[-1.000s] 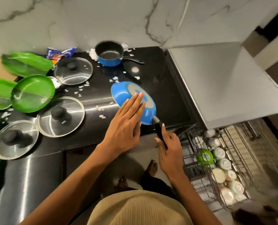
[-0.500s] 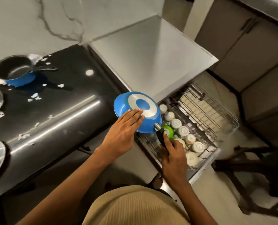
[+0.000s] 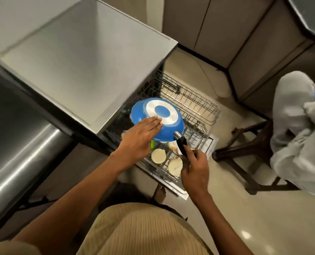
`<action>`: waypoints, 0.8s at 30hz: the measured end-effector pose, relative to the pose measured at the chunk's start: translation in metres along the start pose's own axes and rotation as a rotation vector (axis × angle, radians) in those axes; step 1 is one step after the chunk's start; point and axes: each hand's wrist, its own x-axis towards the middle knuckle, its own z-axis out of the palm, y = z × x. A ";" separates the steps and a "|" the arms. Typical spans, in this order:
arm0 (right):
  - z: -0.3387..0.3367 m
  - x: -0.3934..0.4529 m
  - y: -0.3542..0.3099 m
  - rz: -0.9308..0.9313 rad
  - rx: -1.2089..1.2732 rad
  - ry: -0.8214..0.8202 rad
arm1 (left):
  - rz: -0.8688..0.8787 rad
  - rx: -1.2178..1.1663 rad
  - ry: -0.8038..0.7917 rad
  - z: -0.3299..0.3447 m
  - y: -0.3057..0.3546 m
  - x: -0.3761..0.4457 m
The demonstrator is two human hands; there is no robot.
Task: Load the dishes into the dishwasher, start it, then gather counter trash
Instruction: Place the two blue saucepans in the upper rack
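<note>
Dim warm light, glare streaking the steel counter (image 3: 15,162), motion-blurred, edges bowed.

Rack (image 3: 199,107) far section bare wire, open from above. Near section crowded: upturned cups (image 3: 158,155). Blue pan (image 3: 157,120) overhangs the middle. Stool (image 3: 245,150) just right.

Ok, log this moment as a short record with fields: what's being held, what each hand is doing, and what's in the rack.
item: blue saucepan, upside down, over the pulled-out dishwasher rack
right hand: grips the black handle
left hand: flat, fingers straight on the pan's base
rack contents: white cups upside down, a green item mostly hidden under the pan
rack far end: bare wire
stage: pan not yet set down
</note>
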 end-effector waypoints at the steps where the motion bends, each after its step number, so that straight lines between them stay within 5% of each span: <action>1: 0.002 0.004 0.006 0.025 -0.014 0.000 | -0.005 -0.015 -0.028 0.004 0.000 0.011; 15: 0.075 0.083 0.048 0.241 -0.185 -0.055 | 0.032 -0.140 -0.244 0.071 -0.071 0.139; 24: 0.140 0.138 0.061 0.390 -0.268 -0.127 | -0.164 -0.197 -0.376 0.120 -0.113 0.192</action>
